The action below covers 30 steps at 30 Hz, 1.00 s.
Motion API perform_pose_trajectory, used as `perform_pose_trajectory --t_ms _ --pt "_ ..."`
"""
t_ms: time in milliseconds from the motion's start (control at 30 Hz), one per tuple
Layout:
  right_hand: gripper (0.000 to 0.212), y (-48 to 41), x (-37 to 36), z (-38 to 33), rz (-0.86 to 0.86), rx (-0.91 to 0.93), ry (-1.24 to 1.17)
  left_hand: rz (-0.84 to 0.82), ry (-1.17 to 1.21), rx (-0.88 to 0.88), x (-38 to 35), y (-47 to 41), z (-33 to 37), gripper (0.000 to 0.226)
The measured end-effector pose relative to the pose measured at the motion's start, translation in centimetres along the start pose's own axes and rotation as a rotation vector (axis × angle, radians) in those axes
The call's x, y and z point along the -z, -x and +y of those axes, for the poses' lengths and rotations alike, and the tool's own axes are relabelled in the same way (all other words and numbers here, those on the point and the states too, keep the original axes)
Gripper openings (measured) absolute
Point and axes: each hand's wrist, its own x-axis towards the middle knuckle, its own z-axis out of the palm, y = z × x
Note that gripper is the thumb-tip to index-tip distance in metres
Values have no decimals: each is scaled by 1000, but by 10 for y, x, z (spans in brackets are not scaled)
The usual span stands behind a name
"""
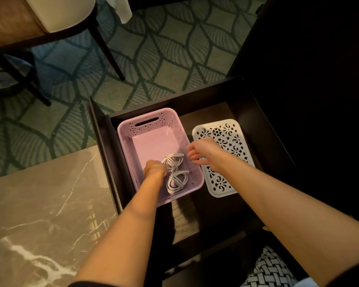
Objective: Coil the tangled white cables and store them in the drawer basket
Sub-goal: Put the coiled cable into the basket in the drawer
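Observation:
A pink perforated basket (147,125) sits at the left of an open dark drawer (245,112). Two coiled white cables lie on its floor: one coil (173,161) further in, with its plug end pointing right, and a second coil (177,182) nearer me. My left hand (154,169) is down inside the basket with its fingers curled against the left side of the further coil; the fingertips are hidden. My right hand (201,151) hovers over the basket's right rim, fingers relaxed and spread toward the cables, holding nothing.
A white patterned lid (228,131) lies flat in the drawer right of the basket, partly under my right forearm. A marble-look tabletop (42,214) is at lower left. Beyond lie patterned carpet and a chair (56,19) with dark legs.

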Motion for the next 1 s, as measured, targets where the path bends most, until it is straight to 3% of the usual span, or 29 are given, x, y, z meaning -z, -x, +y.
perform_pose_trajectory --t_ms 267,500,667,833,1000 --pt "30 2 1 1 -10 -3 -7 -41 93 -17 -1 0 3 35" --pt "32 4 5 2 -26 -2 -43 -42 -9 -41 -3 -17 0 30" --pt "33 13 11 0 -31 16 -87 -61 76 -77 4 12 14 29" --pt "27 27 33 -10 107 143 -137 49 52 -243 25 62 66 30" --pt "23 77 76 -37 241 346 -292 50 180 -581 41 143 133 24"
